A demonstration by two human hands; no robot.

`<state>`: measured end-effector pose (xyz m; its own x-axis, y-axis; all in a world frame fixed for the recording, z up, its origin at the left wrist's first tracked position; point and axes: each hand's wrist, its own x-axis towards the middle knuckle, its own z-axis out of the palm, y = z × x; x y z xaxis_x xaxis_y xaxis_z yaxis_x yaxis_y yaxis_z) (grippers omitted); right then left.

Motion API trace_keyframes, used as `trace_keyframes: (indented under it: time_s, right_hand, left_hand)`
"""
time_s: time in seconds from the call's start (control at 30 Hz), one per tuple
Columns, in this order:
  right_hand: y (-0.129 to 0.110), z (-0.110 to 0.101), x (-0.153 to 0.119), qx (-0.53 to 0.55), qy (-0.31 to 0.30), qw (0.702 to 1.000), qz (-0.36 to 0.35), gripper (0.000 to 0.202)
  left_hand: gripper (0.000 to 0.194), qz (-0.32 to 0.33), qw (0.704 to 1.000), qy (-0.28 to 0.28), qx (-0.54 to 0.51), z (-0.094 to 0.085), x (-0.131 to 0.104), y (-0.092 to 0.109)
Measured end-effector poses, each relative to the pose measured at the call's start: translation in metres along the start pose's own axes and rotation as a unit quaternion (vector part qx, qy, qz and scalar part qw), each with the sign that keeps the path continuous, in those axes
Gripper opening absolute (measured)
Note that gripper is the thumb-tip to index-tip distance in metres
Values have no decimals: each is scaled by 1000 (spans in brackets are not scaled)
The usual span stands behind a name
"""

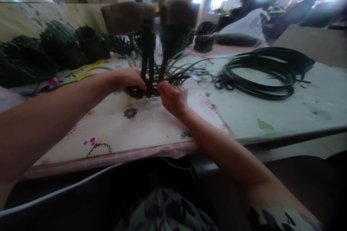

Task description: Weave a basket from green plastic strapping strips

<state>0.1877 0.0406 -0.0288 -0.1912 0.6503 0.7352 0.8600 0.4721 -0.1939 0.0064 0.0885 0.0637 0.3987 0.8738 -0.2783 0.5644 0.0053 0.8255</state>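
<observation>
A partly woven basket (132,92) of dark green flat strips sits on the flowered tablecloth in front of me. Tall strips (148,54) stand up from it, and others fan out low behind. My left hand (132,78) grips its left side, with the thumb on the front by the upright strips. At the front right, my right hand (173,95) is closed, thumb and forefinger pinched on a dark strip (162,68) at the basket's edge. The fingertips of both hands are partly hidden among the strips.
A large coil of dark strip (260,92) lies on the right, with scissors (224,83) beside it. Several dark woven baskets (61,41) line the left and back. Yellow strips (89,68) lie at left. Behind are a white plastic bag (244,27), chairs (127,16) and people.
</observation>
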Motion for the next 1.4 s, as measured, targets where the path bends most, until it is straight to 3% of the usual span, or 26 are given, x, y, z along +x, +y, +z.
trace_keyframes:
  time_s: [0.17,0.5,0.77,1.0,1.2,1.4]
  right_hand:
    - [-2,-1,-1,-31,-16,999,-1,24]
    - [-4,-5,-4,-64,-116,991,11,18]
    - [3,-3,-5,-56,-138,981,-123,25]
    - [9,1,-13,-36,-139,975,-168,29]
    - [35,2,-25,16,-118,987,-105,35]
    - [46,23,-29,106,-109,987,-60,32]
  left_hand:
    - [24,-9,1000,-2,-7,6,0,-2]
    - [13,-9,1000,10,-4,18,6,-12]
    - [17,-15,1000,18,-15,17,5,-19]
    - [16,-3,999,14,-32,14,7,-29]
    - [31,20,999,7,-41,11,11,-26]
    - [23,34,999,30,14,13,11,-25]
